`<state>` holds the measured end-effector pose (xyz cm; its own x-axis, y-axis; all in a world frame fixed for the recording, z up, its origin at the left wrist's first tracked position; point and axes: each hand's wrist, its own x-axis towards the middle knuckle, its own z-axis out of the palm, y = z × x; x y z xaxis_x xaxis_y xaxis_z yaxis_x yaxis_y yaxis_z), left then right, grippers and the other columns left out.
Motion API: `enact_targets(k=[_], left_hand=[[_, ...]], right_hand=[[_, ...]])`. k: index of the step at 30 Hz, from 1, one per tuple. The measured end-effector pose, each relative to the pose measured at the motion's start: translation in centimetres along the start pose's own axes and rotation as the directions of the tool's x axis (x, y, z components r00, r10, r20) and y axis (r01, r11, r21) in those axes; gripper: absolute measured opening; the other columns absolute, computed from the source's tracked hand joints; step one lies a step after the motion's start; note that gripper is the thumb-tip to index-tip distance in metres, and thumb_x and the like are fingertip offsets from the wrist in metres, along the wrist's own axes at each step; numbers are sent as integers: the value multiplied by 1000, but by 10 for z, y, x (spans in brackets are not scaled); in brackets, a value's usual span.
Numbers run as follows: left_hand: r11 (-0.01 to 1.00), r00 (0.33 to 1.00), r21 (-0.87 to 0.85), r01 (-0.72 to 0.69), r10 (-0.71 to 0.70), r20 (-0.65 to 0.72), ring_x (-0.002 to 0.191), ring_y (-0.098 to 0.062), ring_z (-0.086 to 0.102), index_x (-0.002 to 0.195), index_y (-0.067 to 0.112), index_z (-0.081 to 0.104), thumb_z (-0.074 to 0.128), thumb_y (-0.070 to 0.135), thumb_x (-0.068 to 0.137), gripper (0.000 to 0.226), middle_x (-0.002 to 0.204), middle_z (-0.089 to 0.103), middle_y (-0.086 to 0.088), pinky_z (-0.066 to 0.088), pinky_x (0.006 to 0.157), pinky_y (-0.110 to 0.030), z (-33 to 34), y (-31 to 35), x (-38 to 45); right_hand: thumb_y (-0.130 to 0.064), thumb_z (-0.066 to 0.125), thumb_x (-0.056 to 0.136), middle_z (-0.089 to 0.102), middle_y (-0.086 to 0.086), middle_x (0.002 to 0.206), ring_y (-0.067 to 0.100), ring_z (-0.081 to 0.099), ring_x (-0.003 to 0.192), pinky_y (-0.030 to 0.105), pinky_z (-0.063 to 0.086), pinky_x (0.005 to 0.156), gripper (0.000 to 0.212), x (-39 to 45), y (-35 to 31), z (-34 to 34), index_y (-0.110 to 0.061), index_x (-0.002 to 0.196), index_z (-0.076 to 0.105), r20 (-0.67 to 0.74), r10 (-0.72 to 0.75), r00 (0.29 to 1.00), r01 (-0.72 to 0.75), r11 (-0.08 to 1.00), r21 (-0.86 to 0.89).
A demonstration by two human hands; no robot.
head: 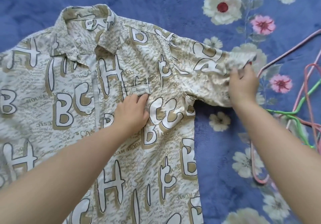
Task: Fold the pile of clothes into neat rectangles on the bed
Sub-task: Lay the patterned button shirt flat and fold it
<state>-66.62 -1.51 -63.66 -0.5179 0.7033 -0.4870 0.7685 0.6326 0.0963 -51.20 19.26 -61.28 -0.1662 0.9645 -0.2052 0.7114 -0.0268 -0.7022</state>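
A cream and tan short-sleeved shirt point(107, 102) printed with big white letters lies face up and spread flat on the bed, collar at the far side. My left hand point(133, 112) rests flat on the chest just below the pocket label, fingers straight. My right hand point(243, 84) is on the shirt's right sleeve point(208, 77), fingers curled into the bunched, turned-up cuff near its outer end.
The bed is covered by a blue blanket point(225, 136) with white and pink flowers. Several thin plastic hangers point(298, 112), pink and green, lie in a loose heap at the right edge, just beyond the sleeve.
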Motion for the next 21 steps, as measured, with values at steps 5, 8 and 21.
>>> enact_targets(k=[5,8,21], left_hand=[[979,992,167,114,-121,33,141,-30,-14,149,19,-4,17,45,98,61,155,-4,-6,-3,113,-49,2,-2,-9],[971,992,213,106,-119,48,137,-34,-28,147,20,-9,8,49,97,61,156,-13,-4,-14,109,-54,2,-8,-3],[939,937,-86,-333,319,-146,134,-34,34,125,19,58,28,41,89,51,134,52,1,9,109,-54,4,-37,-16]], right_hand=[[-17,36,99,56,32,104,41,51,96,38,28,71,30,25,-15,-2,8,113,46,26,-255,967,253,935,-250],[-19,32,100,54,32,113,44,51,103,41,35,77,31,25,3,13,4,117,44,71,-92,993,113,903,-414],[-29,52,81,36,-11,47,8,33,43,24,25,42,28,26,-33,-23,-21,61,34,163,-60,985,23,976,215]])
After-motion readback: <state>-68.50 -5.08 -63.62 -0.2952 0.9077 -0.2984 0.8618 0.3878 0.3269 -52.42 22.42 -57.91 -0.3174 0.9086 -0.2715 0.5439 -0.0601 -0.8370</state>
